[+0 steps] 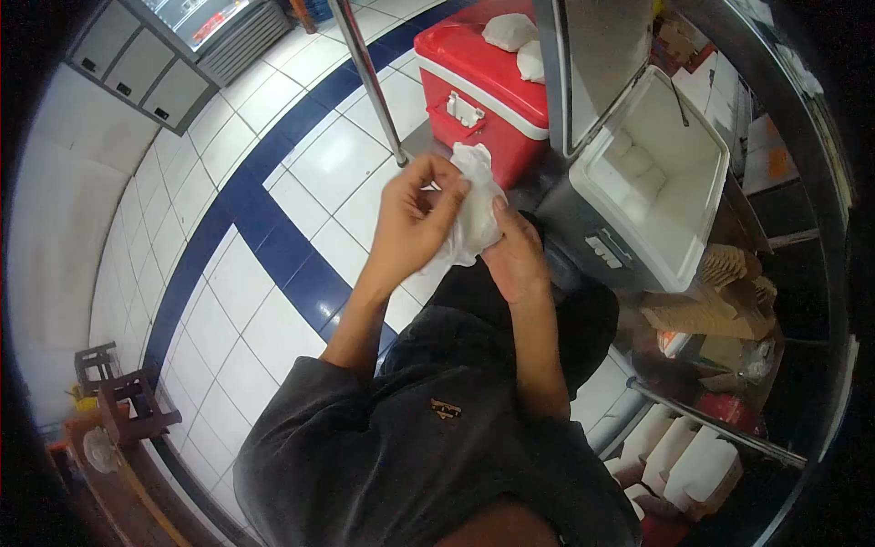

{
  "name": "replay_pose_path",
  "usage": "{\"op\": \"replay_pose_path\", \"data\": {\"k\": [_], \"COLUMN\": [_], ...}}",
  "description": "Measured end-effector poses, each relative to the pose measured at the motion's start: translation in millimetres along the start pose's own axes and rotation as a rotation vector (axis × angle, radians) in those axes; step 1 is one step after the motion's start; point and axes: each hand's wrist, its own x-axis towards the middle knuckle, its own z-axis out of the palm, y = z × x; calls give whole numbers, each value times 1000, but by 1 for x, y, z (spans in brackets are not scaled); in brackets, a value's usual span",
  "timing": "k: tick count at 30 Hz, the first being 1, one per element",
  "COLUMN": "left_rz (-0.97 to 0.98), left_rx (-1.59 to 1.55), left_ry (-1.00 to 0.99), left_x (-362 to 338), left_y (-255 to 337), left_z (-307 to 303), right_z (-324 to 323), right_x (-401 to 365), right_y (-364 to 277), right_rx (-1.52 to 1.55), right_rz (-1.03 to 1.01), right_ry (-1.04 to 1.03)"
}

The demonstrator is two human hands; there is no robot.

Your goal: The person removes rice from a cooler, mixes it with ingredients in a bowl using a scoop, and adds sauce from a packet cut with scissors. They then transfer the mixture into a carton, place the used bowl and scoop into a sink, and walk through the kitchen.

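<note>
A crumpled white plastic bag (476, 211) is between my two hands, over my lap. My left hand (417, 208) pinches the bag's upper left edge with thumb and fingertips. From the lower right, my right hand (517, 255) grips the other side, its thumb on the plastic and its fingers mostly hidden underneath. Whether the bag has anything inside, I cannot make out. Just beyond my hands stands a red cooler (488, 137) with its lid down. Two white wrapped bundles (510, 33) lie on that lid.
To the right stands an open grey cooler (629, 232) with several white bundles (638, 169) inside. A metal pole (369, 77) rises before me. Torn cardboard (715, 301) and white cartons (697, 474) sit at right. A brown wooden stool (137, 406) stands far left on the tiled floor.
</note>
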Motion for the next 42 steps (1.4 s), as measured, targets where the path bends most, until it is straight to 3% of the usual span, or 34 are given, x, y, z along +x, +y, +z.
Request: {"op": "replay_pose_path", "data": {"k": [2,5,7,9,11,13,15,17,19,21,23,25,27,29,31,33,34,36,39,40,41,42], "left_rz": [-10,2,-110,-25,106,384,358,574,478,360,358,222,206,-87,-72,-160,-158,-211,-100,-122,-73,-37], "left_rx": [168,220,142,-165,12,389,515,698,582,438,399,277,281,16,-55,-196,-194,-172,-189,-249,-243,-252], "left_ry": [-108,-186,-229,-229,-17,25,-43,-214,-315,-361,-449,-576,-634,-680,-677,-532,-526,-152,12,-68,-120,-171], "left_x": [-6,-3,-2,-2,-4,4,1,-1,-7,-5,-4,-5,-7,-12,-13,-18,-21,-27,-36,-39,-43,-42], "left_y": [3,-8,-1,-2,-14,-21,-22,-27,-35,-39,-44,-35,-43,-47,-61,-75,-74,-72,-74,-73,-75,-66], "left_z": [5,31,33,32,27,19,21,30,32,35,35,39,40,44,53,64,72,93,112,113,114,115], "right_z": [3,-10,-22,-26,-21,-17,-11,-22,-30,-33,-36,-32,-29,-33,-24,-16,-15,-13,-20,-24,-28,-28], "right_x": [-4,-5,-7,-8,-11,-16,-24,-21,-24,-31,-41,-49,-58,-60,-67,-72,-75,-82,-78,-74,-72,-69], "right_y": [7,4,8,6,4,0,-8,-7,-4,-5,-14,-25,-36,-39,-46,-47,-45,-41,-19,-13,-13,-17], "right_rx": [-216,-293,-214,-136,-120,-141,-167,-211,-259,-631,-651,-960,-963,-1270,-1249,-1581,-1580,-1753,-1563,-1336,-1338,-1117], "right_rz": [-130,-248,-225,-214,-212,-251,-206,-246,-287,-388,-374,-428,-333,-579,-566,-813,-814,-885,-824,-702,-703,-670], "right_ry": [92,141,116,89,172,181,286,262,243,192,187,158,174,95,101,304,297,648,582,547,540,546]}}
